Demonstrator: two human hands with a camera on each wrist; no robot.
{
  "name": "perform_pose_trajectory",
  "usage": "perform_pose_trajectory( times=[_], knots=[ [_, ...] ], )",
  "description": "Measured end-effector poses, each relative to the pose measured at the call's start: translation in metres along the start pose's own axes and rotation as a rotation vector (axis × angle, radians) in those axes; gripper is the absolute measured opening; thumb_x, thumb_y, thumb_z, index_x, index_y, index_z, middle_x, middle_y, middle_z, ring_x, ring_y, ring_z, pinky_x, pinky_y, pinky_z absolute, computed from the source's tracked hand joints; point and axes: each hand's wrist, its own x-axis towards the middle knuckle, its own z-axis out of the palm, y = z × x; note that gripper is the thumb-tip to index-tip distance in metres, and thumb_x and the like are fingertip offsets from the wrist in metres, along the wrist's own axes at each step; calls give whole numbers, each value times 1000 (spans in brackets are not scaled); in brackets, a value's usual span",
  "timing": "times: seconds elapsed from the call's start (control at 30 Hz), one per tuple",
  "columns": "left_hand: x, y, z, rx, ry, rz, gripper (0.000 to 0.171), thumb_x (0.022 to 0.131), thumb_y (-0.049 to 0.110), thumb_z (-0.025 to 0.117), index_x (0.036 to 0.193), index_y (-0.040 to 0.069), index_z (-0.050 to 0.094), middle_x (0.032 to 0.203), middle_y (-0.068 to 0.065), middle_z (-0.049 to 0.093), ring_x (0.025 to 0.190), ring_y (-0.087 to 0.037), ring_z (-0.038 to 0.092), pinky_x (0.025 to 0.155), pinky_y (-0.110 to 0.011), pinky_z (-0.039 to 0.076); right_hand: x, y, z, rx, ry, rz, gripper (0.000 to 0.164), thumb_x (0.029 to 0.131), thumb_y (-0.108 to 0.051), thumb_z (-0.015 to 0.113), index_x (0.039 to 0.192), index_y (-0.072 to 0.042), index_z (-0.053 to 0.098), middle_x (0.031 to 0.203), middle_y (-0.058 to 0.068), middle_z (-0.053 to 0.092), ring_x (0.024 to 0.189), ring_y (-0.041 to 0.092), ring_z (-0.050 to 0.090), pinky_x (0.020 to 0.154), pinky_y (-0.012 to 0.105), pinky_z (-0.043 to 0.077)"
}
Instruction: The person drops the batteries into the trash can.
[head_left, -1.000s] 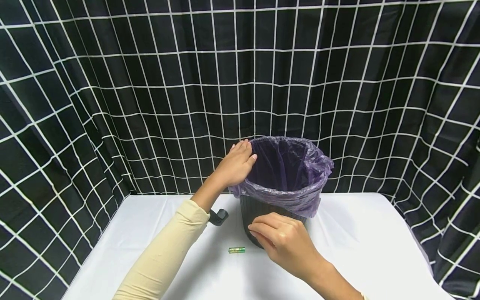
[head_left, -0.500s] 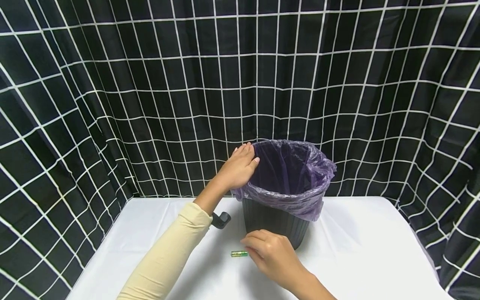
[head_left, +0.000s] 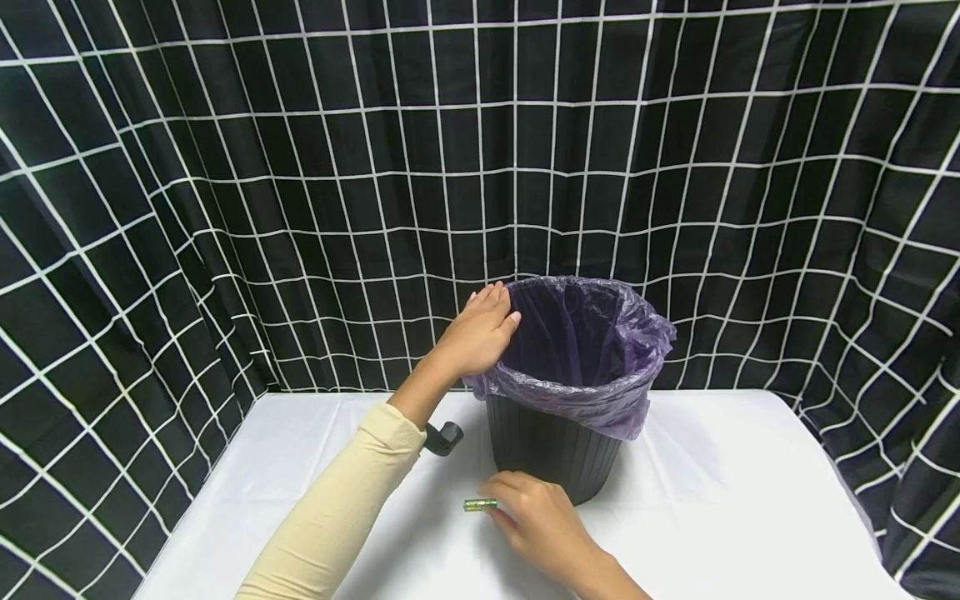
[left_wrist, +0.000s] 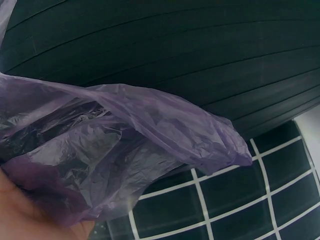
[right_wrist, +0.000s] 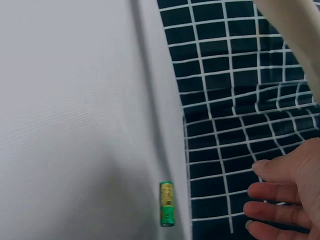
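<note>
My left hand [head_left: 477, 335] rests on the left rim of a dark ribbed bin, its fingers fairly straight along the purple bag [head_left: 585, 404] that lines it. In the left wrist view, part of that hand [left_wrist: 30, 215] shows at the lower left against the thin bag [left_wrist: 165, 120]. My right hand [head_left: 536, 521] is low in front of the bin [head_left: 551, 446], beside a small green and gold battery [head_left: 478, 505]. In the right wrist view the thumb and bent fingers [right_wrist: 275, 192] are apart from the battery [right_wrist: 167, 204], which lies on the white cloth.
A white cloth-covered table [head_left: 720, 500] bears the bin. A black curtain with white grid lines [head_left: 337, 192] stands behind and at both sides. A dark curved piece [head_left: 444, 438] juts out by my left wrist.
My right hand has moved down and slightly left to the battery, its thumb and fingers parting around the battery's right end. My left hand stays on the bin rim. The view has shifted slightly.
</note>
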Motion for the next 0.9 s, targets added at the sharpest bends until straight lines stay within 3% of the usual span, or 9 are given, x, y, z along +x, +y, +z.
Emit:
perform_pose_trajectory(
  times=[0.2,0.53,0.7,0.9],
  knots=[
    [-2,-1,-2,0,-4,-2,56,103,32,22,147,-3,21,156,-15,14,144,-24,5,117,-35,3,-4,6,9,-3,-54,62,29,69,-7,79,95,-16,72,98,-7,68,90,10,65,73,27,56],
    [-1,0,-2,5,-6,-4,56,103,32,22,147,-3,22,155,-14,14,144,-23,6,117,-35,4,-15,18,21,19,-204,185,30,80,-17,74,110,-15,68,110,-3,66,101,15,63,84,34,53],
    [-1,2,-2,-1,-10,-6,57,103,33,21,147,-3,21,156,-15,14,144,-23,5,117,-35,4,-19,22,28,40,-235,192,32,81,-16,73,111,-10,67,114,2,66,104,18,62,87,36,52],
    [-2,1,-4,5,-7,-2,56,104,31,21,147,-4,22,155,-15,14,144,-24,6,117,-35,5,-20,24,34,89,-271,136,30,80,-12,72,110,-12,65,116,0,64,106,16,61,90,34,51]
  ],
)
